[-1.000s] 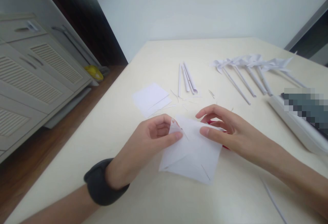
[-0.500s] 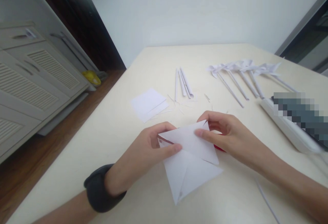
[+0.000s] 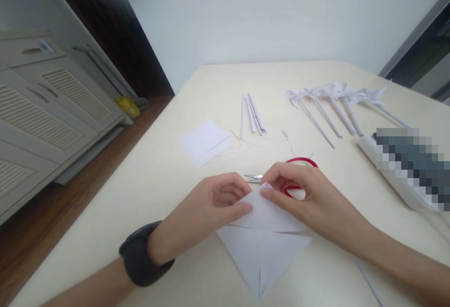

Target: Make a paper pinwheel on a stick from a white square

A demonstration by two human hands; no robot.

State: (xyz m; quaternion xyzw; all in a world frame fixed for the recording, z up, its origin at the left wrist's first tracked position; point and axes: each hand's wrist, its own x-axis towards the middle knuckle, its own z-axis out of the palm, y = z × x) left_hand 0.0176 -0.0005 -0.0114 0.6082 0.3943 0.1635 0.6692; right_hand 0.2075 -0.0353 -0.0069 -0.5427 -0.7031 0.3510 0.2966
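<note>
A white paper sheet [image 3: 262, 250], folded along a crease, lies on the cream table [image 3: 168, 190] in front of me. My left hand [image 3: 207, 208], with a dark band on its wrist, pinches the upper fold of the sheet between thumb and fingers. My right hand [image 3: 305, 199] pinches the same fold's tip from the right. Just behind the hands lie red-handled scissors [image 3: 298, 164], their blades pointing left.
A small stack of white paper squares [image 3: 206, 142] sits further back on the left. Rolled paper sticks [image 3: 252, 112] lie beyond it, and several paper pinwheels [image 3: 333, 98] lie at the back right. A white device [image 3: 397, 171] is at the right edge. Cabinets [image 3: 42, 105] stand left.
The sheet has turned and slid toward me, its point now aimed at me. Both hands have drawn back with it, uncovering the red scissors behind them.
</note>
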